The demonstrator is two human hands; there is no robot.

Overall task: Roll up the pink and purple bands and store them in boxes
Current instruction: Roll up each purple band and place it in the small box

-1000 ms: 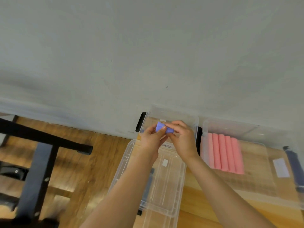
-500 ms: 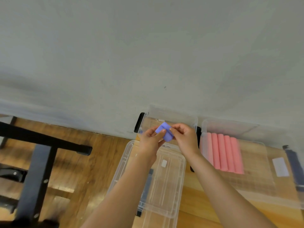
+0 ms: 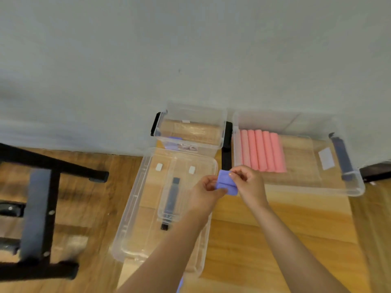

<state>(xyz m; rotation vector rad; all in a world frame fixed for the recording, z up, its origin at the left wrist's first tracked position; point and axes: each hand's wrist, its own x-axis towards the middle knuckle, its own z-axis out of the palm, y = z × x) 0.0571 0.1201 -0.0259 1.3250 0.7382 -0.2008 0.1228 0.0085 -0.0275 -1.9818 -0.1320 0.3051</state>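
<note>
Pinched between left hand [image 3: 206, 190] and right hand [image 3: 246, 182], purple band [image 3: 226, 182] part-rolled, long axis slanting away and leftward, held just short of the small clear box [image 3: 220, 134], pink rolls [image 3: 262, 151] stored right of that box.

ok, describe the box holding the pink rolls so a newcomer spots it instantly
Against the grey wall stand two clear boxes side by side on the wooden table. Take the wider box on the right, with a dark handle at its right end. Only it holds a row of pink rolls.
</note>
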